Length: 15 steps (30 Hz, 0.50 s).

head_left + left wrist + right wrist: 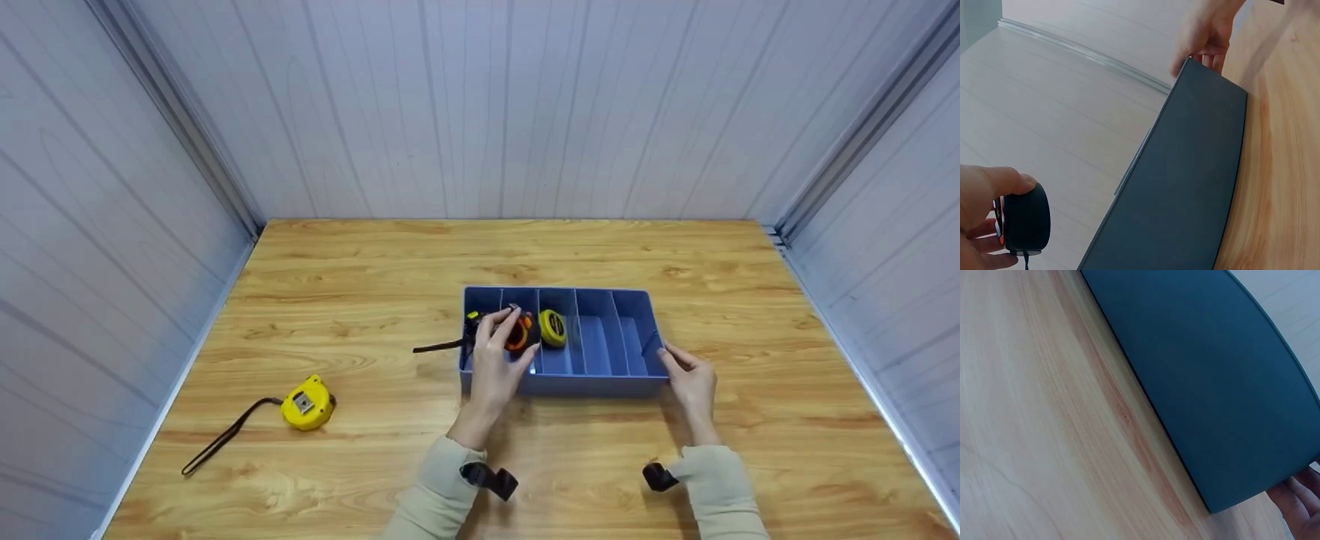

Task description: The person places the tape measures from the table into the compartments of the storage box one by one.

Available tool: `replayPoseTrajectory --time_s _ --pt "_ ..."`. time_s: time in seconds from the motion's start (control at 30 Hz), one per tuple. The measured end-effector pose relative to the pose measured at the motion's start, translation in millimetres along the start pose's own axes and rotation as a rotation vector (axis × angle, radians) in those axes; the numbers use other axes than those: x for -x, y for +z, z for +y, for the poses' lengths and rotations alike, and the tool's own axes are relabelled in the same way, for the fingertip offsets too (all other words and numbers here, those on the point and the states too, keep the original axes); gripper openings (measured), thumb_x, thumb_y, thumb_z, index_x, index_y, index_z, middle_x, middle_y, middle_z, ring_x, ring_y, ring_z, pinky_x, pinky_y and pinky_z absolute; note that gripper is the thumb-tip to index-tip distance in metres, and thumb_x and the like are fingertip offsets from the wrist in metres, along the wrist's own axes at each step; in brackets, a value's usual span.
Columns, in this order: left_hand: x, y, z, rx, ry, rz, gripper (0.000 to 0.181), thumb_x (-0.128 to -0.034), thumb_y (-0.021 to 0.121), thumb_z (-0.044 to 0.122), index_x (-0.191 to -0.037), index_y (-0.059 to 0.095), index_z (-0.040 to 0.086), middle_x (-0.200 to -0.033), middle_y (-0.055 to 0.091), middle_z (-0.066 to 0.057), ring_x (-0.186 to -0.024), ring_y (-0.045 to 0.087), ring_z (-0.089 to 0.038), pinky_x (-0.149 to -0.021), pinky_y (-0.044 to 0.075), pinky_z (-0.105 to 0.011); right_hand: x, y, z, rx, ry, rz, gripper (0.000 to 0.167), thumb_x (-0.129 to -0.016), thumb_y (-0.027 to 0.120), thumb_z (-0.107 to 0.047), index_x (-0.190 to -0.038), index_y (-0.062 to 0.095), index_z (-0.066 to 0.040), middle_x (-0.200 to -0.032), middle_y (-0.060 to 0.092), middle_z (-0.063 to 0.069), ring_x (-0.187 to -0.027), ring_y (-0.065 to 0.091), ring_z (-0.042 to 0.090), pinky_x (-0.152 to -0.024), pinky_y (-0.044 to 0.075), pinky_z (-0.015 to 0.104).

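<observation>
A black and orange tape measure is in my left hand, pinched between thumb and fingers above the left part of a blue divided box. The left wrist view shows this tape measure raised above the box's rim, a dark cord hanging from it. My right hand grips the box's right end wall, thumb at the rim. A yellow tape measure sits in the middle compartment. Something dark with a yellow part shows in the leftmost compartment, mostly hidden by my left hand.
Left of the box, another yellow tape measure lies on the wooden table, its black wrist strap trailing to the left. A black strap sticks out over the box's left wall. Pale panel walls surround the table at the back and sides.
</observation>
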<state>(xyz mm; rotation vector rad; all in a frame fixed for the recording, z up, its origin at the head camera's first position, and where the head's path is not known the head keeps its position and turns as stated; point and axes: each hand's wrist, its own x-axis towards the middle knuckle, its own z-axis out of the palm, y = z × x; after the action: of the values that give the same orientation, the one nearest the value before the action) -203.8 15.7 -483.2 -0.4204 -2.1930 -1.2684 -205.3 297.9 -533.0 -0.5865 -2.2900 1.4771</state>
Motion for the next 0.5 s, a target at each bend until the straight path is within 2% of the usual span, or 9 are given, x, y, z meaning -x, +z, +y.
replayPoseTrajectory --time_s 0.33,0.5 --pt "-1.6 16.6 2.3 0.047 0.035 -0.004 0.052 -0.0697 0.075 0.009 -0.117 0.056 -0.001 -0.114 0.049 -0.015 -0.106 0.047 -0.024 -0.086 0.043 -0.026 0.1 0 1 0.016 0.014 0.007 0.027 -0.078 0.067 -0.018 -0.101 0.067 -0.003 -0.096 0.064 0.012 -0.072 0.051 -0.011 -0.066 0.041 0.008" --pt "-1.7 24.0 3.1 0.064 0.07 0.001 0.052 -0.07 0.075 0.009 -0.117 0.056 -0.001 -0.113 0.048 -0.016 -0.106 0.048 -0.024 -0.085 0.043 -0.025 0.1 0 -1 0.036 0.03 0.001 0.029 -0.079 0.066 -0.02 -0.103 0.067 -0.005 -0.098 0.063 0.012 -0.08 0.055 -0.002 -0.065 0.041 0.007"
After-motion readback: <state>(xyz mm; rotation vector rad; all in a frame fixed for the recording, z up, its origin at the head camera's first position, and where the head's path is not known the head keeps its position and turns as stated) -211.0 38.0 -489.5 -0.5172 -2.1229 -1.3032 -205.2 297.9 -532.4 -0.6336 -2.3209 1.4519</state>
